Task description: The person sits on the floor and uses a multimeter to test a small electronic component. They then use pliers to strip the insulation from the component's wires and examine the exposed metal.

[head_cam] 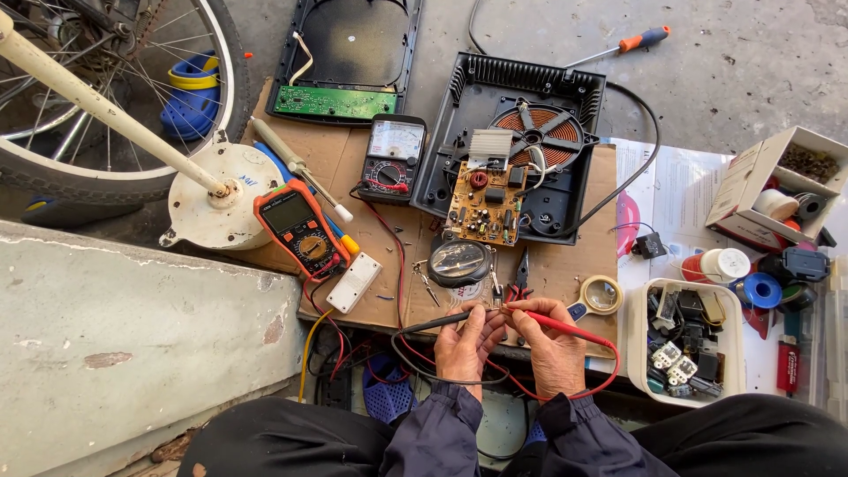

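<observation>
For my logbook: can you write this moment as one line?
left hand: black probe | right hand: red probe | tips: together | meter: on cardboard

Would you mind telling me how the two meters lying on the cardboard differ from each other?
The orange-cased multimeter has a dark blank screen, while the black meter has a pale needle-type scale. The orange-cased multimeter lies tilted near the white round motor housing; the black meter lies nearly straight beside the opened black appliance base. Both have a round selector dial, and leads run from both toward the left hand and right hand.
</observation>
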